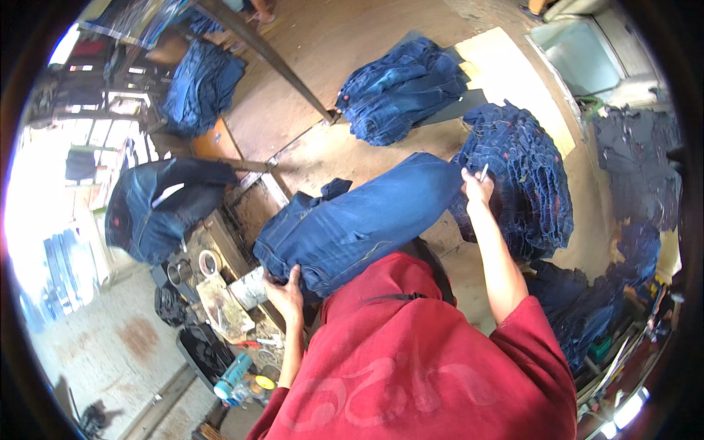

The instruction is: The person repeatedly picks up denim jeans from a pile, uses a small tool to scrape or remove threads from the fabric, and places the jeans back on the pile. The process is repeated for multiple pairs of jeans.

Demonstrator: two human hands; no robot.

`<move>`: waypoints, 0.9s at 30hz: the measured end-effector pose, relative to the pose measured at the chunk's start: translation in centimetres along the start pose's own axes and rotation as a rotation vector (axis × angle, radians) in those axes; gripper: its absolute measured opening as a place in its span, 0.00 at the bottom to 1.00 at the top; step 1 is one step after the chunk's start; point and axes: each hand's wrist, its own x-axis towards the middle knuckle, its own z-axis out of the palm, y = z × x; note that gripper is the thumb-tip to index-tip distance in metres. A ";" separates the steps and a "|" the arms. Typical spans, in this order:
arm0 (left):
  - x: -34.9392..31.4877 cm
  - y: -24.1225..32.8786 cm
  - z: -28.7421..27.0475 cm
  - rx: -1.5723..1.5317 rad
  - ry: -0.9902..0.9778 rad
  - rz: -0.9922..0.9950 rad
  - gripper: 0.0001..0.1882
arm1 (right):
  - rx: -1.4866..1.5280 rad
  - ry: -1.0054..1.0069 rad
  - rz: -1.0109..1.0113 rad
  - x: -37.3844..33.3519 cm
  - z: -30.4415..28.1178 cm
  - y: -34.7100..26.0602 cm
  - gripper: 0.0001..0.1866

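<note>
A pair of blue denim jeans (352,227) stretches across my front, from lower left to upper right. My left hand (288,295) is closed on its waist end, the thumb on top of the cloth. At the far end of the legs, my right hand (478,188) is closed at the cloth's edge. A short thin white stick (484,172) pokes up from the right fingers; its kind is too small to tell. Right beside that hand stands a tall stack of folded jeans (524,176).
More denim piles (403,88) lie ahead, and another (198,88) at the far left. Dark jeans (158,205) drape over a support at left. A cluttered workbench (224,308) holds tape rolls and a blue bottle (233,375). A metal post (271,62) slants down ahead.
</note>
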 end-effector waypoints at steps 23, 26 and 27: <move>-3.3 49.3 28.1 -1.137 -1.495 -0.203 0.17 | -0.380 0.307 -0.728 -2.8 -21.6 -8.5 0.14; 0.4 54.3 26.3 -1.138 -1.506 0.003 0.26 | -0.414 0.480 -0.773 1.0 -26.5 -10.8 0.15; 1.8 54.9 25.7 -1.169 -1.590 0.067 0.30 | -0.495 0.484 -0.727 2.4 -28.0 -11.4 0.14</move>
